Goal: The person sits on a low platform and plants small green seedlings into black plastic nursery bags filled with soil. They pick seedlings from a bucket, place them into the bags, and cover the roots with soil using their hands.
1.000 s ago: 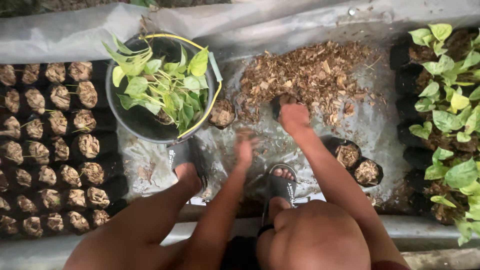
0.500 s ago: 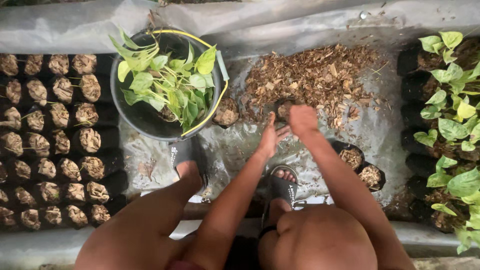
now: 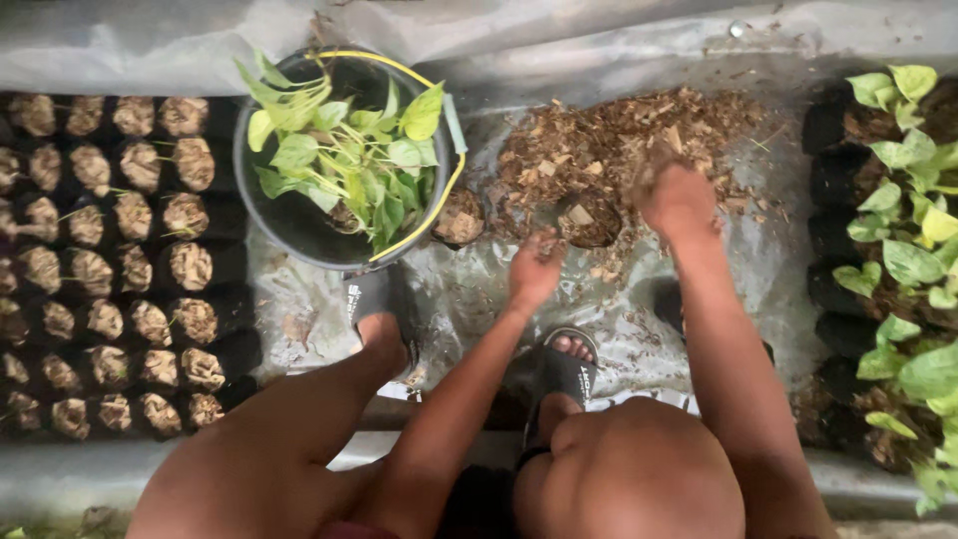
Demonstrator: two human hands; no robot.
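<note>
Brown, chippy potting mix [image 3: 619, 140] sits under the right hand [image 3: 681, 203], fingers apparently cupped around some, though blurred. Left hand [image 3: 536, 268], loosely curled and empty, steadies beside the small black grow bag [image 3: 589, 220]; best keep it at the rim so the fill lands inside.

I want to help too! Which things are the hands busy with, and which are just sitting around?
In use:
left hand
right hand
small black bag being filled
pile of brown husk mix

Sitting around:
black bucket of green cuttings
filled bags in rows, far left
leafy potted plants, far right
another filled bag beside the bucket
</note>
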